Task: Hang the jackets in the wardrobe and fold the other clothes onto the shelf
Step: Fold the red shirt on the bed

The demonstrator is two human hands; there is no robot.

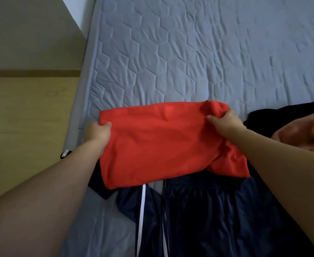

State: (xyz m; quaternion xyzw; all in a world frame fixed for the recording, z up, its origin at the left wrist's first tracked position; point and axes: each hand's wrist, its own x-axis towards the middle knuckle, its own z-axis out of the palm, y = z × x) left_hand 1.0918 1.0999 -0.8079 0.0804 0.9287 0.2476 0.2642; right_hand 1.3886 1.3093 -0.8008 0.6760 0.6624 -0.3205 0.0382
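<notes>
Both hands, the left hand and right hand, grip the far corners of a folded red fabric garment over the grey quilted bed at mid-frame.

A folded garment lies on the mattress near its left edge, held at its left end by the left hand and at its right end by the right hand. Its near edge overlaps a pair of shorts, which lies nearer the person. Right of the garment, a heap of other clothes rests on the mattress. The floor lies left of the mattress.
</notes>
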